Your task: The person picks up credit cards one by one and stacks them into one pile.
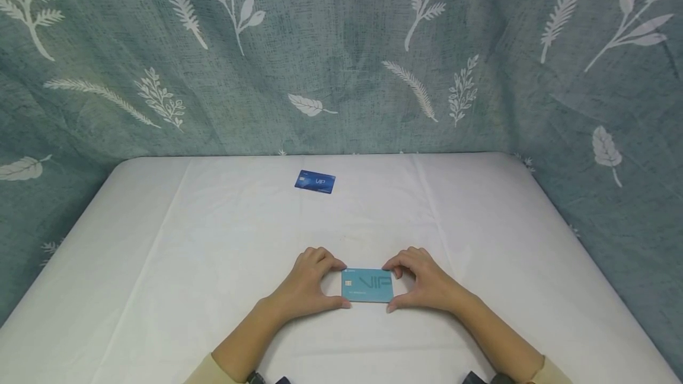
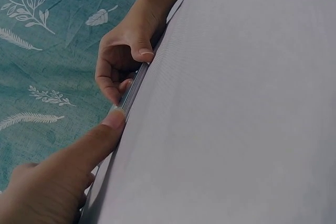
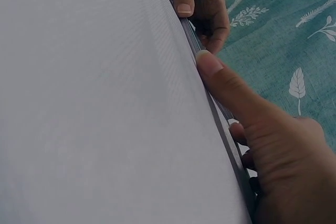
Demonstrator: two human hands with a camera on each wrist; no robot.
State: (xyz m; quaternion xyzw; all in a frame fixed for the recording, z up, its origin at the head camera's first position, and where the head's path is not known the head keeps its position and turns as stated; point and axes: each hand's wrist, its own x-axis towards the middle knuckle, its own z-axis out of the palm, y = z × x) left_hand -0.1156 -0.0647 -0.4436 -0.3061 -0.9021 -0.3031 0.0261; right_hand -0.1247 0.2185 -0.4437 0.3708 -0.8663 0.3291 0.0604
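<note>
A light-blue card printed "VIP" (image 1: 367, 285) lies face up on top of a stack of cards, whose layered edges (image 2: 135, 86) show in the left wrist view. My left hand (image 1: 309, 283) grips the stack's left end, thumb on the near edge and fingers at the far edge. At the right end my right hand (image 1: 421, 282) holds it the same way. The right wrist view shows my right thumb (image 3: 223, 80) against the stack's near edge (image 3: 192, 38). The table hides the stack's underside.
Farther back, a dark-blue "VIP" card (image 1: 315, 182) lies slightly turned on the white-covered table (image 1: 240, 212). A green curtain with white leaf prints (image 1: 341, 64) hangs behind the table and along its sides.
</note>
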